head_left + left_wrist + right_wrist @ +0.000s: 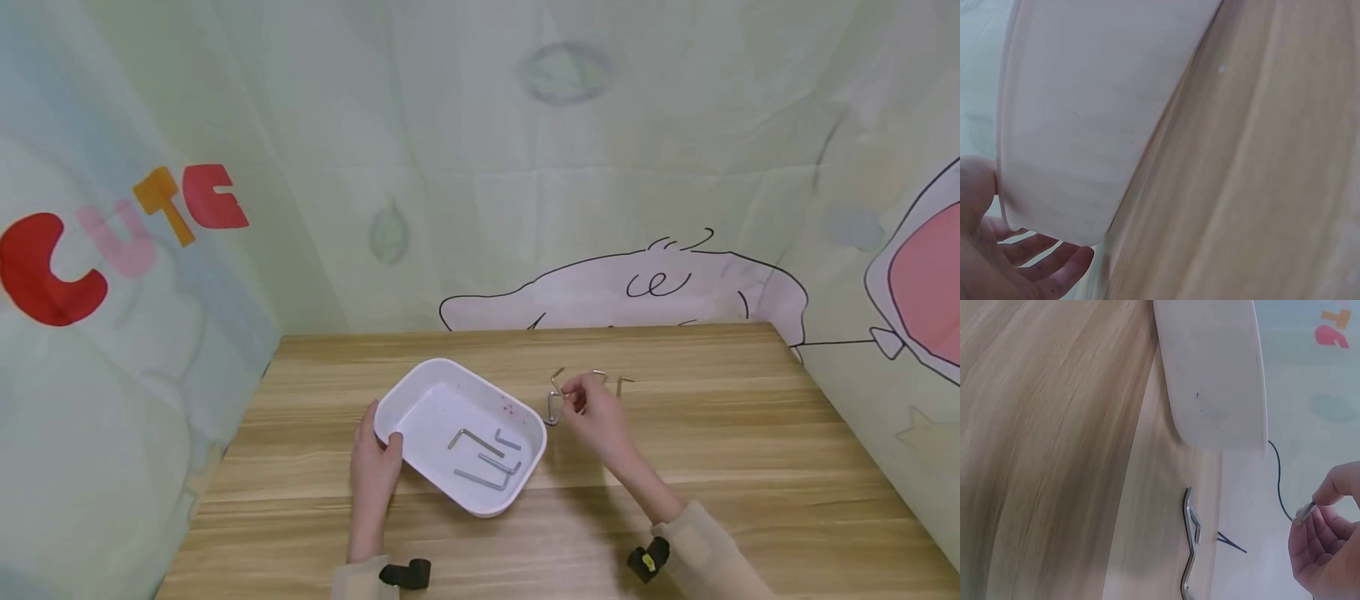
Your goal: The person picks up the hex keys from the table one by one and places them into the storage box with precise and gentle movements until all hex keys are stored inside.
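A white plastic basin (442, 421) sits on the table, tilted diagonally to me. My left hand (375, 467) grips its left rim, thumb over the edge and fingers along the outer wall (1085, 125). Several L-shaped hex keys (480, 440) lie on the basin's floor, toward its right end. To the right of the basin, my right hand (596, 417) pinches a brassy hex key (557, 382) between thumb and fingers, above the table. A silver hex key (552, 410) lies below that hand, and another hex key (621, 385) lies beyond it to the right.
The wood-grain table (675, 517) runs back to a printed cloth backdrop (337, 167), which also hangs at both sides. One more hex key end (599, 372) shows behind the right hand. Black wrist cameras (405, 573) sit at both sleeves.
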